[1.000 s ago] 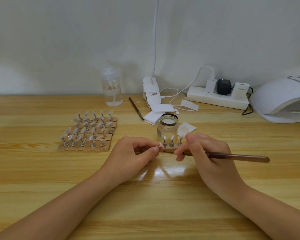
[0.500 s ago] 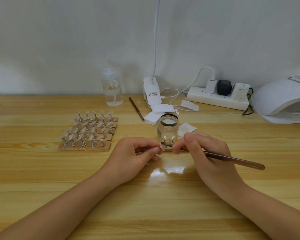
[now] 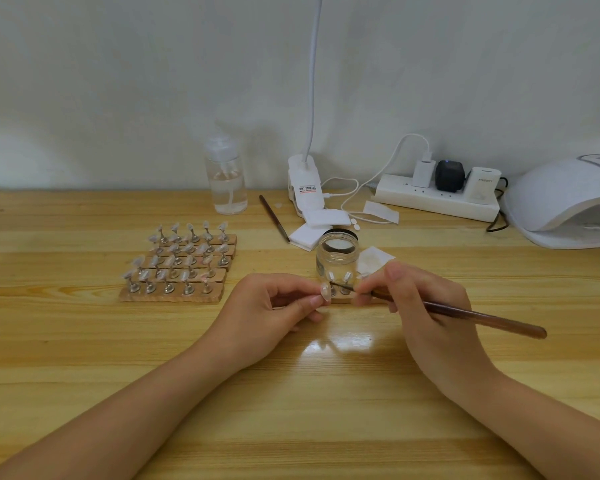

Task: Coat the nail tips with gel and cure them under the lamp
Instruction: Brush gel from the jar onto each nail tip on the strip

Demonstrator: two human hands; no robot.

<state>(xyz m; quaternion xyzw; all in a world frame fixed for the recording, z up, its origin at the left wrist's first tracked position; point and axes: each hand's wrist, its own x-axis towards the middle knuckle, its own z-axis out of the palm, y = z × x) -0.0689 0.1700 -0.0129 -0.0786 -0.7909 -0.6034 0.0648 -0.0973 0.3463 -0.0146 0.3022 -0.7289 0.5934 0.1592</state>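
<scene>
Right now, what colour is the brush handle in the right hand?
Dark reddish brown, glossy; the brush shows best in the head view.

table (image 3: 84, 341): pale wood, glossy
jar (image 3: 335, 258): clear glass
brush (image 3: 482, 318): dark polished wood
lamp (image 3: 565, 202): smooth white plastic

Both forearms are bare to the frame's bottom edge, no sleeves showing. The left hand (image 3: 271, 306) and right hand (image 3: 426, 313) have short, unpainted nails.
</scene>
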